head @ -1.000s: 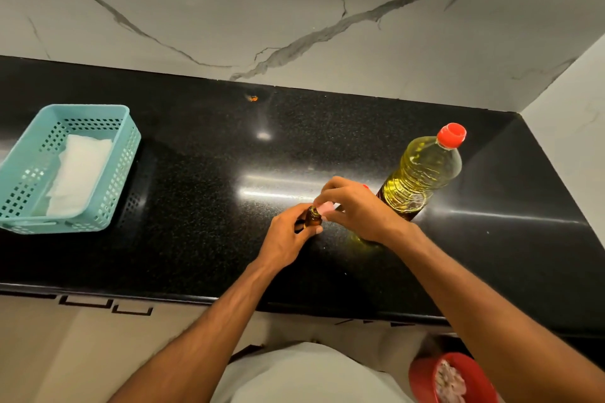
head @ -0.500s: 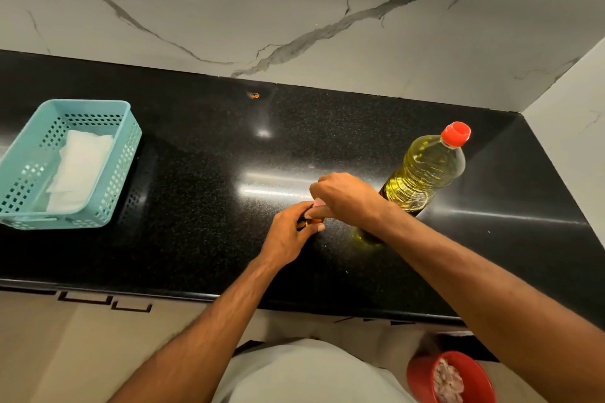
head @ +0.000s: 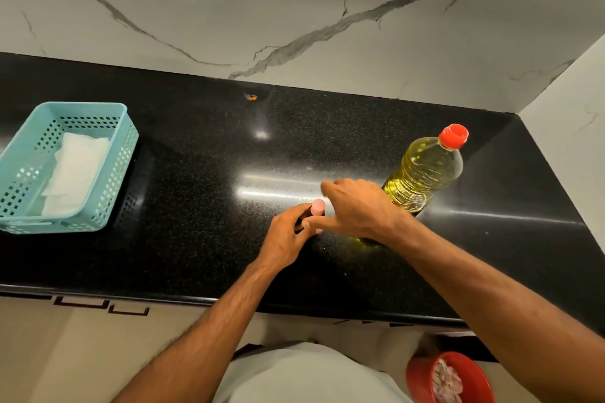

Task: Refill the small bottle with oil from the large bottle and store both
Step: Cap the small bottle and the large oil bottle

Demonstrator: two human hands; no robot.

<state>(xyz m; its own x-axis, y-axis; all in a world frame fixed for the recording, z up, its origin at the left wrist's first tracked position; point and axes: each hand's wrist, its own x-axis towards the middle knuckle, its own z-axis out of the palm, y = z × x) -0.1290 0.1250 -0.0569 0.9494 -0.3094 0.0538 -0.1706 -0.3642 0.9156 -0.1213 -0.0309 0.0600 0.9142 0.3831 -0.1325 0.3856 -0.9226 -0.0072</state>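
Black counter (head: 196,173): two bottles, one basket (head: 121,154).

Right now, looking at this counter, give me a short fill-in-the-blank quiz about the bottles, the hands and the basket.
1. The large bottle of yellow oil has a ____ cap.
2. The left hand grips the small bottle, which has a ____ top.
3. The basket at the left of the counter holds a folded ____ cloth.
4. The right hand is next to the small bottle, with the large bottle standing to its ____.

Missing words: red; pink; white; right
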